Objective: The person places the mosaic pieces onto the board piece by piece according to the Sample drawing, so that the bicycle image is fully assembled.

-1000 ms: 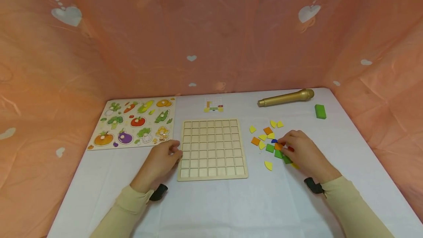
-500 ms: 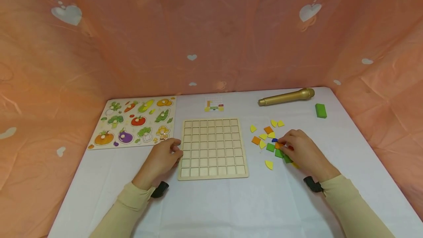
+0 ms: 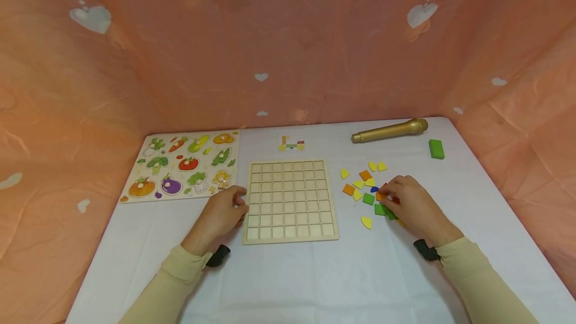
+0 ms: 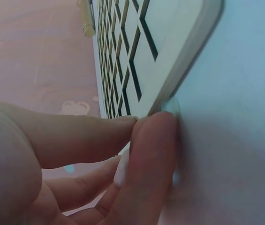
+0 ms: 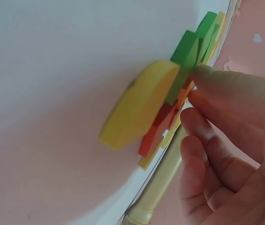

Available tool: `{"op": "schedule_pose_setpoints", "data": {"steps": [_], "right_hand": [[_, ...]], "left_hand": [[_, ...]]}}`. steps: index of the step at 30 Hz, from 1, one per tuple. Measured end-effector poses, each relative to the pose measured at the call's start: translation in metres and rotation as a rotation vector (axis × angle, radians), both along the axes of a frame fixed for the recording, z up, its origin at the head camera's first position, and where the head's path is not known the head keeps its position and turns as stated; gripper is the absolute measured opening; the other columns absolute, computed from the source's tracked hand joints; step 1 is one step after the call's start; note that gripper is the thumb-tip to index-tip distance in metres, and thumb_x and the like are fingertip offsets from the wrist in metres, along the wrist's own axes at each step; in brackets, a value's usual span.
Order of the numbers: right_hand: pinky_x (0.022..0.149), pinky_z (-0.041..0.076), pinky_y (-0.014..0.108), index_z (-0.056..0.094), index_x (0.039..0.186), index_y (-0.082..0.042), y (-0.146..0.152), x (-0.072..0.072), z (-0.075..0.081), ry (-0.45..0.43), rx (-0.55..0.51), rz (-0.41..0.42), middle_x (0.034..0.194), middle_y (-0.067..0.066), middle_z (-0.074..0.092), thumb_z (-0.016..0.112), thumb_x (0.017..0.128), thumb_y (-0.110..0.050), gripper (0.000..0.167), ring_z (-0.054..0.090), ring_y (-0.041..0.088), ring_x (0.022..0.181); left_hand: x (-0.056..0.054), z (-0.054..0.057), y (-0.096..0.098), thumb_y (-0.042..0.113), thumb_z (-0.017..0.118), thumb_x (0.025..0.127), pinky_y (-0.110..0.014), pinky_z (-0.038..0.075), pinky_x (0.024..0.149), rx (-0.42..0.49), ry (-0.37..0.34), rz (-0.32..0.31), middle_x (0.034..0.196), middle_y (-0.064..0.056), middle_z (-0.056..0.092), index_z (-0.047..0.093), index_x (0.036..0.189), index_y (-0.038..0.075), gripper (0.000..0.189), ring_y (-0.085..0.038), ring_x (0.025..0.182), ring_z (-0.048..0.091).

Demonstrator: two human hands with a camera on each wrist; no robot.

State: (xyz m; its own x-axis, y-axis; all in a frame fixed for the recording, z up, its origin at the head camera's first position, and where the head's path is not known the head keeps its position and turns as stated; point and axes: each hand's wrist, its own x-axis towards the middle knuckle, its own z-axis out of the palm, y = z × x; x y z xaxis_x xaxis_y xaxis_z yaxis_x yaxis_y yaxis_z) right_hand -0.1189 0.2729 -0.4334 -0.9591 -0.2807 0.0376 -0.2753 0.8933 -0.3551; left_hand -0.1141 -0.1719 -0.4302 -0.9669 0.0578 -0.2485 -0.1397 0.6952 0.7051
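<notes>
Grid board: pale, smooth wood, squarish with rounded corners, its raised slats marking out 7 by 7 cells; the board (image 3: 290, 241) is lying flat near the middle of the surface.
Left hand: the left hand (image 3: 220, 214) is holding the board's left edge in a narrow grip, thumb and curled fingers gathering at the rim.
Right hand: the right hand (image 3: 416, 209) is reaching over the coloured pieces, its grip narrow, thumb and fingertips meeting at an orange square (image 3: 380, 197); whether they are pinching it or only touching it, the views cannot tell.
Loose pieces: flat, thick-edged and matt, they are lying in a loose cluster right of the board; green squares (image 3: 368, 198) are sitting beside a small blue piece (image 3: 374, 189), yellow quarter-rounds (image 3: 366, 222) are scattering around them, and a red piece (image 5: 156, 131) is showing partly under the right hand.
Vegetable puzzle: a printed board (image 3: 204, 166) with peg knobs is resting at the far left.
Pattern card: a small printed card (image 3: 291, 141) is lying beyond the grid board.
Far right: a gold microphone (image 3: 390, 130) with a rounded head is lying aslant, a green block (image 3: 436, 149) near it.
Surface: a white, faintly creased covering is spreading across the surface (image 3: 279, 284).
Room: peach-orange cloth (image 3: 288, 49), softly rippled and printed with white hearts, is enclosing 3 sides.
</notes>
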Motion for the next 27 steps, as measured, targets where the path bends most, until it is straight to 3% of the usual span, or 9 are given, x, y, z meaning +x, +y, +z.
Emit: {"op": "schedule_pose_setpoints", "data": {"steps": [20, 27], "right_hand": [[0.086, 0.059, 0.044, 0.080, 0.114, -0.005, -0.0029, -0.0032, 0.0013, -0.054, 0.012, -0.020, 0.109, 0.010, 0.073, 0.084, 0.093, -0.009, 0.022, 0.058, 0.026, 0.100], [0.093, 0.061, 0.053, 0.079, 0.118, -0.004, 0.0009, -0.0022, 0.0007, -0.104, 0.009, -0.049, 0.113, 0.013, 0.074, 0.082, 0.095, -0.010, 0.024, 0.060, 0.029, 0.104]], "left_hand": [[-0.0060, -0.0062, -0.0005, 0.001, 0.069, 0.099, -0.028, 0.063, 0.064, 0.037, -0.044, 0.040, 0.108, -0.015, 0.065, 0.062, 0.141, -0.002, 0.042, -0.017, 0.075, 0.067], [-0.0049, -0.0051, -0.0028, 0.002, 0.069, 0.100, -0.029, 0.063, 0.065, 0.054, -0.063, 0.042, 0.109, -0.015, 0.065, 0.060, 0.143, 0.000, 0.045, -0.018, 0.074, 0.067]]}}
